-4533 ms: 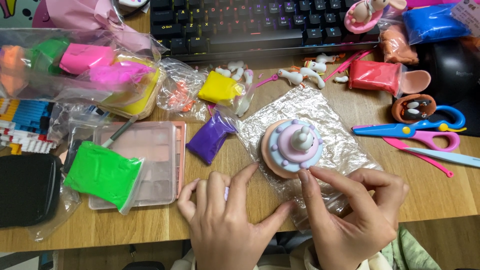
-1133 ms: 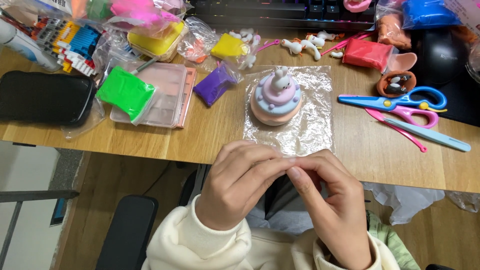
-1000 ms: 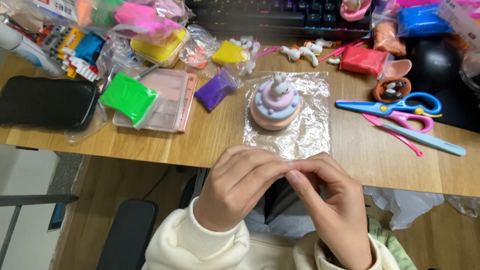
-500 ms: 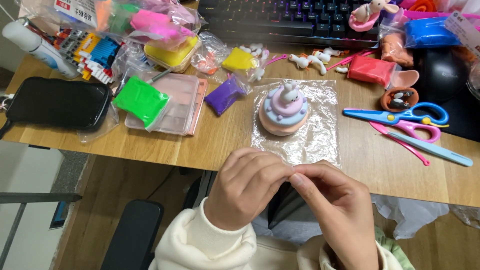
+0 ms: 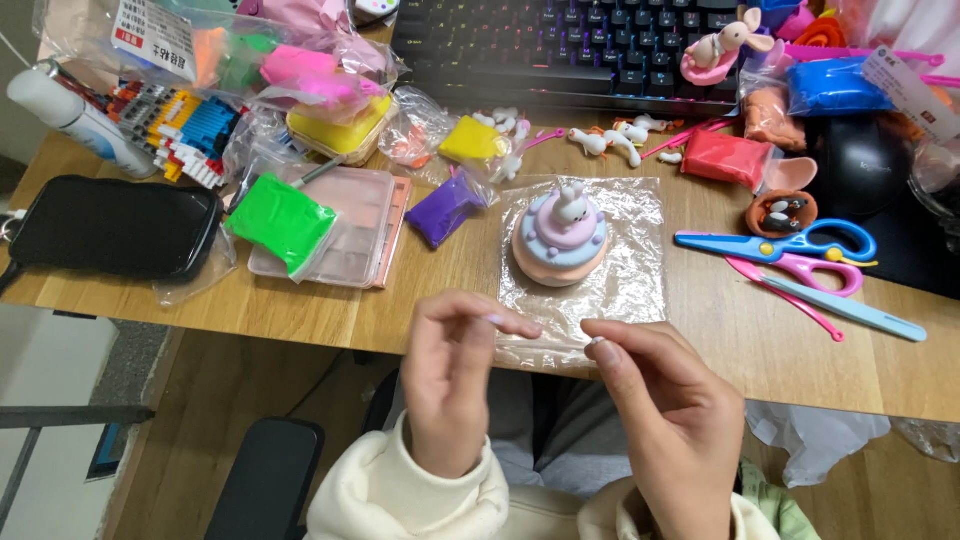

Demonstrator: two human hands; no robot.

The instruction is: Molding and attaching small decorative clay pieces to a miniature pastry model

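My left hand (image 5: 452, 375) and my right hand (image 5: 665, 415) hover apart just in front of the table's front edge, over my lap. Each has thumb and forefinger pinched together; whether a tiny bit of clay sits between them is too small to tell. Just beyond my fingertips lies a clear plastic sheet (image 5: 625, 290) on the wooden table (image 5: 300, 310). On the sheet stands a small tiered clay cake (image 5: 560, 245), peach, blue and pink, with a little white figure on top. Neither hand touches it.
A purple clay pack (image 5: 445, 210), a green clay pack (image 5: 282, 220) on a pink tray (image 5: 365, 225), a yellow one (image 5: 472, 140) and a black case (image 5: 110, 225) lie left. Blue scissors (image 5: 780, 243), pink tools (image 5: 800, 285), red clay (image 5: 725, 158) sit right. A keyboard (image 5: 560, 50) is behind.
My hands were pressed together working something small between the fingers; they have now come apart. The view has shifted, and the cake has not moved.
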